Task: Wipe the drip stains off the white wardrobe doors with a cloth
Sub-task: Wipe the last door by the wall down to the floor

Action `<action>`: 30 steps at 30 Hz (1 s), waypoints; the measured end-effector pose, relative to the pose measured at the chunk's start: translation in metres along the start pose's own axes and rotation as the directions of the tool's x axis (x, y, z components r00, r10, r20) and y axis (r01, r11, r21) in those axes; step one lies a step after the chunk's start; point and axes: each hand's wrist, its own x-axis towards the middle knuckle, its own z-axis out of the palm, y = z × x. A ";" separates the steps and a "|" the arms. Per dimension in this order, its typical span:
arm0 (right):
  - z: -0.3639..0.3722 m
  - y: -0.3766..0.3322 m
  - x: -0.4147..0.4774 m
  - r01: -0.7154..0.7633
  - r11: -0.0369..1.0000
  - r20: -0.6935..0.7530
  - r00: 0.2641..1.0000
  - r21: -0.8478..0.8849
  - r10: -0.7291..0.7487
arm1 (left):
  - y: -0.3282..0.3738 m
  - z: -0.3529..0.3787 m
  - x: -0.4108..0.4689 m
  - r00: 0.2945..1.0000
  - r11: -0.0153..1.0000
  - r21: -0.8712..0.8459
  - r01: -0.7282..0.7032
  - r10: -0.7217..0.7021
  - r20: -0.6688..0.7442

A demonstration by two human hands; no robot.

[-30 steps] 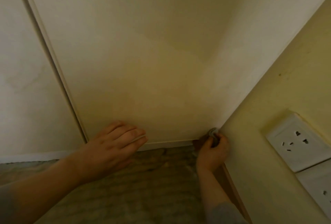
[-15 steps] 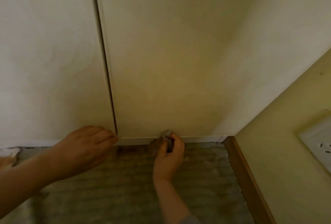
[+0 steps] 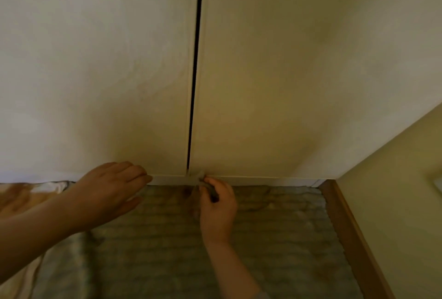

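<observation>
Two bare forearms are coming in from the btm edge, one at lower left, one at lower centre. Under them a ribbed grey-green mat (image 3: 275, 239) is spreading across the btm of the frame, w/ cream fabric (image 3: 50, 186) bunching at its left end. The left hand (image 3: 107, 193) is lying flat left of centre, fingers straight and pressed together, tips touching the white base strip (image 3: 263, 181) under the left door (image 3: 95, 71). The right hand (image 3: 217, 208) is sitting just right of centre, thumb and curled fingers pinching a small grey cloth (image 3: 199, 176). The cloth is pressing against the base strip right where the dark gap (image 3: 195, 71) btw the doors is ending; it looks crumpled, though it's too blurred to be sure. Behind, the left door and right door (image 3: 287, 71) are filling the upper frame, faint streaks showing on the left one. At right a yellow wall (image 3: 394, 191) and wooden skirting (image 3: 346, 227) are running toward the lower right corner.
</observation>
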 end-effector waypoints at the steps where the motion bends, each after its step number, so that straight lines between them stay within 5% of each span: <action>1: -0.009 -0.001 -0.002 -0.024 1.000 -0.007 1.000 0.008 0.024 | 0.002 0.000 0.002 1.000 1.000 -0.020 0.007 -0.007 0.028; 11: -0.120 0.001 -0.001 -0.181 0.970 -0.024 0.984 -0.164 0.179 | 0.064 0.009 0.067 0.979 0.945 -0.305 0.117 -0.058 0.196; 16: -0.174 -0.050 0.014 -0.286 0.911 -0.033 0.957 -0.299 0.290 | 0.095 -0.021 0.103 0.912 0.859 -0.401 0.318 -0.162 0.376; 18: -0.193 -0.083 0.017 -0.345 0.877 -0.044 0.935 -0.336 0.351 | 0.104 -0.045 0.118 0.851 0.819 -0.405 0.407 -0.179 0.494; 22: -0.226 -0.176 0.029 -0.431 0.823 -0.149 0.902 -0.370 0.405 | 0.115 -0.119 0.151 0.668 0.584 -0.420 0.695 -0.307 0.678; 30: -0.271 -0.415 0.084 -0.469 0.835 -0.197 0.882 -0.287 0.427 | 0.103 -0.353 0.217 0.648 0.460 -0.473 0.751 -0.376 0.663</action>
